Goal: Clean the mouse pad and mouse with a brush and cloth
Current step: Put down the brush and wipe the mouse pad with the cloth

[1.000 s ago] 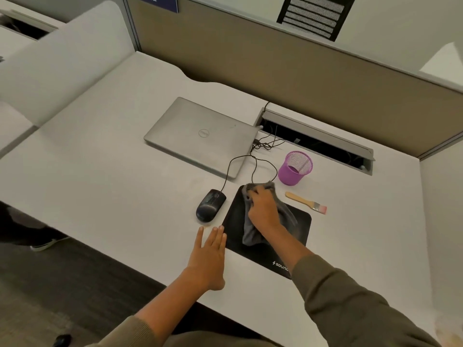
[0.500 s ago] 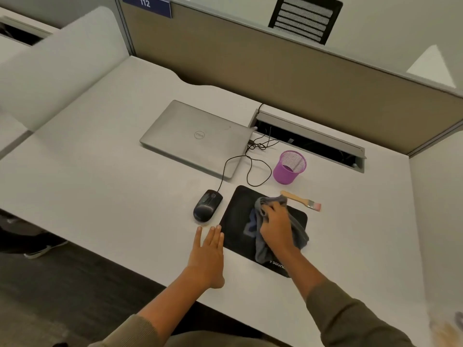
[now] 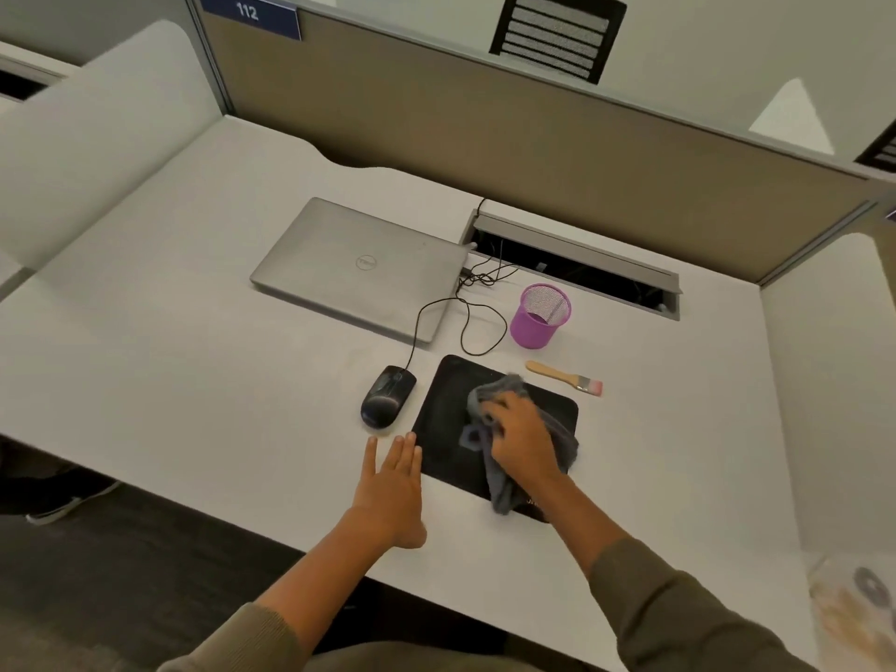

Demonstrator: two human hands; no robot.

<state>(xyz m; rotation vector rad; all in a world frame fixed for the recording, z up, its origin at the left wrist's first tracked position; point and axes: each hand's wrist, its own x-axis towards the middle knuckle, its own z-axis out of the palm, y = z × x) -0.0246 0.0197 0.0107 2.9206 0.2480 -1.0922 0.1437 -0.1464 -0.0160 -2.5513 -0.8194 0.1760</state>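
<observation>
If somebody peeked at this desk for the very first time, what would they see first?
Probably the right hand pressing a grey cloth onto the black mouse pad near the desk's front edge. The left hand lies flat beside the pad, with the black mouse just beyond its fingertips. Behind the pad, a bright purple mesh cup stands out, and a small wooden brush lies near it.

Taking the mouse pad (image 3: 448, 405) as my landmark: it lies on the desk (image 3: 169, 332) in front of me. My right hand (image 3: 521, 441) rests on the pad, pressing the cloth (image 3: 557, 429) onto it. My left hand (image 3: 390, 487) lies flat on the desk just left of the pad's near corner. The mouse (image 3: 387, 396) sits just left of the pad. The brush (image 3: 565, 378) lies just behind the pad's right part. The cup (image 3: 539, 316) stands behind the pad, the laptop (image 3: 359, 266) behind and left.
</observation>
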